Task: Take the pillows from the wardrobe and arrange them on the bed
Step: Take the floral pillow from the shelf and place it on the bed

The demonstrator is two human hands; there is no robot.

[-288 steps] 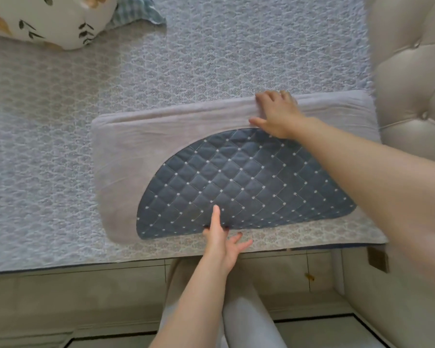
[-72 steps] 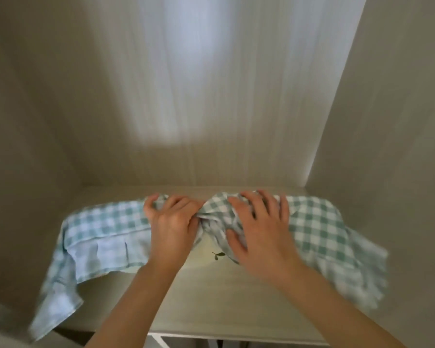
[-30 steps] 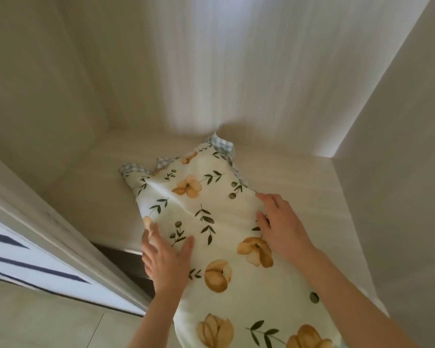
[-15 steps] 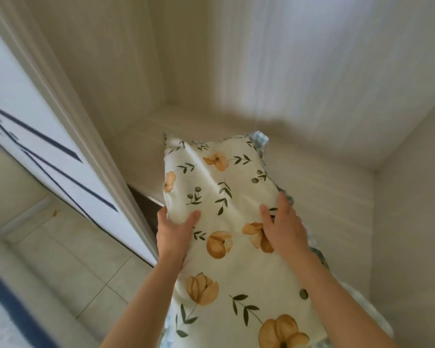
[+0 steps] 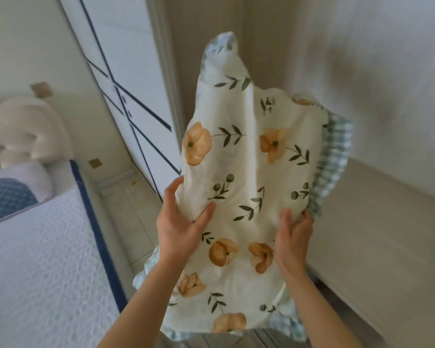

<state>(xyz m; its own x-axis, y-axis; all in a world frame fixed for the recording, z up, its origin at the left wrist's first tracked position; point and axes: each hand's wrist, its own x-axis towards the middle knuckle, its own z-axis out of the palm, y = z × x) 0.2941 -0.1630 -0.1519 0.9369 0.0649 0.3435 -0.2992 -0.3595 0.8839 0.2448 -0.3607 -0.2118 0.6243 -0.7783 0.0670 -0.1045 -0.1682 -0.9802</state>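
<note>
I hold a cream pillow (image 5: 246, 172) printed with orange flowers and green leaves, edged by a green-checked frill, upright in the air in front of me. My left hand (image 5: 180, 222) grips its left edge and my right hand (image 5: 293, 237) grips its right edge near the frill. The pillow hangs clear of the wardrobe shelf (image 5: 377, 222), which lies to the right. The bed (image 5: 40, 259) with its white quilted cover is at the lower left. On it, near the padded headboard (image 5: 23, 131), lies a grey pillow with a blue quilted panel (image 5: 8, 197).
A white wardrobe door (image 5: 126, 91) with dark blue lines stands between bed and wardrobe opening. A narrow strip of tiled floor (image 5: 126, 217) runs between the bed's blue-edged side and the wardrobe. The wardrobe's inner walls rise at the right.
The floral pillow has come off the wardrobe shelf and is lifted up in both hands. My view has swung left, so the bed and headboard now show.
</note>
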